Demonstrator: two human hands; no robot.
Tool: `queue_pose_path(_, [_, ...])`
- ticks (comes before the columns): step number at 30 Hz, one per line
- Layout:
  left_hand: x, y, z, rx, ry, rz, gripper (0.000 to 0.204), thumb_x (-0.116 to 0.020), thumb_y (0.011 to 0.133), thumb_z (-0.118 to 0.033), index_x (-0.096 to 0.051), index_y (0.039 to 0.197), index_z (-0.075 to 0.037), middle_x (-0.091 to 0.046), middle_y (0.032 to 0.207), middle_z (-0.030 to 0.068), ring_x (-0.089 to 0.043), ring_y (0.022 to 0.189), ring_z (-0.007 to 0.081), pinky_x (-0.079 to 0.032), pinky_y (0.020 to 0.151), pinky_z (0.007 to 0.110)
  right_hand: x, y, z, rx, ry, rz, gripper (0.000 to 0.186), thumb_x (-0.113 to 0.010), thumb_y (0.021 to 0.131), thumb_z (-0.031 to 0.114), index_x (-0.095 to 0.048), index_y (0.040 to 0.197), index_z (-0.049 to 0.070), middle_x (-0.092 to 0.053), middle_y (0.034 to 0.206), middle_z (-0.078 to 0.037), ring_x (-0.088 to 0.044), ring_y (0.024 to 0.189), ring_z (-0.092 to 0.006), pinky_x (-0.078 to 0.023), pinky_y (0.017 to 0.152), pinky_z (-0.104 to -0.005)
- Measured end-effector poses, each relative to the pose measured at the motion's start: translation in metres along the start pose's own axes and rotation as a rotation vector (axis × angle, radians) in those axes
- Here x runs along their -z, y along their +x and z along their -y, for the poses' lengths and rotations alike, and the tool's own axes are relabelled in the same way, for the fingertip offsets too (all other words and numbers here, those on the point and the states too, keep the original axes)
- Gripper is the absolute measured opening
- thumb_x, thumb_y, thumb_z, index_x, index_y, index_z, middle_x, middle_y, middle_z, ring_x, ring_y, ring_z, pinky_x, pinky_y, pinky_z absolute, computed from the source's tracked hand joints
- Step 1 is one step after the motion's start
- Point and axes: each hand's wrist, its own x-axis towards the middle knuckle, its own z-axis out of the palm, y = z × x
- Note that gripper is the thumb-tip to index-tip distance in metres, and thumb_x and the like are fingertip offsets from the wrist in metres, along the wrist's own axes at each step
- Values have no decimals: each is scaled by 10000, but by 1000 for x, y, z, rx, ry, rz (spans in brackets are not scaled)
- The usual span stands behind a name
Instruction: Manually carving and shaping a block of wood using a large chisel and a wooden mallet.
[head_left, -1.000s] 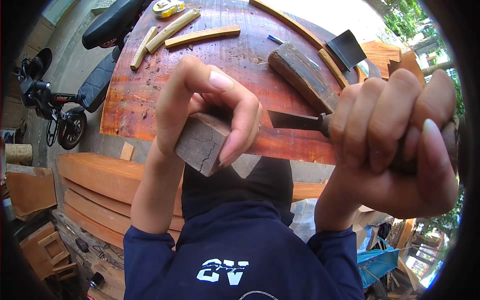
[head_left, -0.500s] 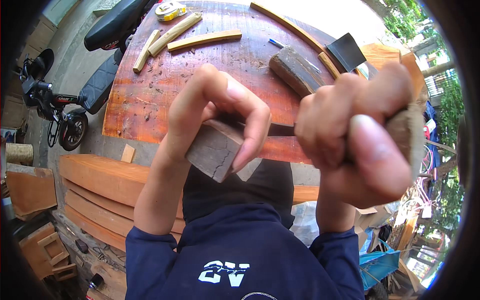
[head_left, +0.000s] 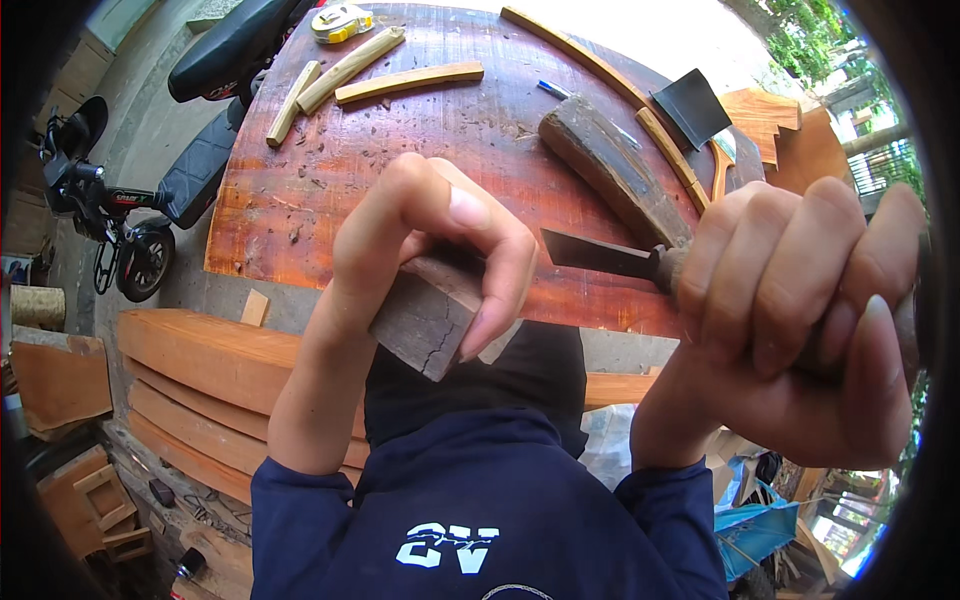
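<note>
My left hand (head_left: 440, 230) is closed around a weathered grey-brown wood block (head_left: 425, 318), whose end with a dark crack faces me. On the right, my right hand (head_left: 790, 290) grips the handle of a chisel (head_left: 600, 255). Its flat dark blade points left toward the block, with a gap between the tip and my left fingers. Most of the handle is hidden inside my fist. Both hands are raised over the near edge of the reddish wooden table (head_left: 300, 220).
A thick dark timber piece (head_left: 610, 165) lies beyond my right hand, beside a blue pen (head_left: 553, 88) and a black angled plate (head_left: 692, 108). Several light wood strips (head_left: 410, 81) and a yellow-white tape measure (head_left: 341, 23) rest farther back. Curved planks (head_left: 210, 350) are stacked at left.
My right hand has moved right with the chisel, drawing the blade away from the block so it now shows. The left hand and block have shifted only slightly.
</note>
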Motion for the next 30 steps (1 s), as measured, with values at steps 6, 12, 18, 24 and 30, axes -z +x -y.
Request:
queue_pose_path(6, [1,-4,-5,35,-2,-65,624,-312,912,-370,-614,540,30,-582,538,152,-523,503,209,-443,542,297,-21,2,-14,-126,-104,-39,138,-514,938,135,-384,910,97,-485,676,-40,-422,496,-139,-394,489,-291])
queue_pose_path(12, [6,-5,-2,-11,-52,0,635,-306,914,-379,-615,544,35,-599,554,156,-533,516,204,-446,553,286,-15,4,-15,-111,-123,-29,140,-507,926,145,-380,891,97,-464,640,-35,-392,460,-126,-367,465,-282])
queue_pose_path(18, [3,-2,2,18,-31,-2,650,-278,947,-371,-621,567,29,-601,559,152,-528,517,190,-452,550,293,-37,11,-14,-68,-149,-142,129,-490,861,108,-361,857,98,-435,569,-35,-329,419,-121,-338,412,-289])
queue_pose_path(24, [3,-7,4,-36,-110,-53,647,-290,940,-381,-622,563,27,-592,552,145,-526,517,192,-442,545,292,-28,3,-24,-213,-257,-126,173,-542,865,120,-373,839,98,-428,575,-24,-401,448,-108,-341,419,-269])
queue_pose_path(30, [1,-4,5,15,-74,-9,625,-302,924,-363,-627,565,33,-596,554,150,-527,515,199,-442,538,288,-39,18,-4,29,-203,-49,110,-475,902,100,-368,872,94,-448,594,-41,-370,441,-120,-351,412,-275])
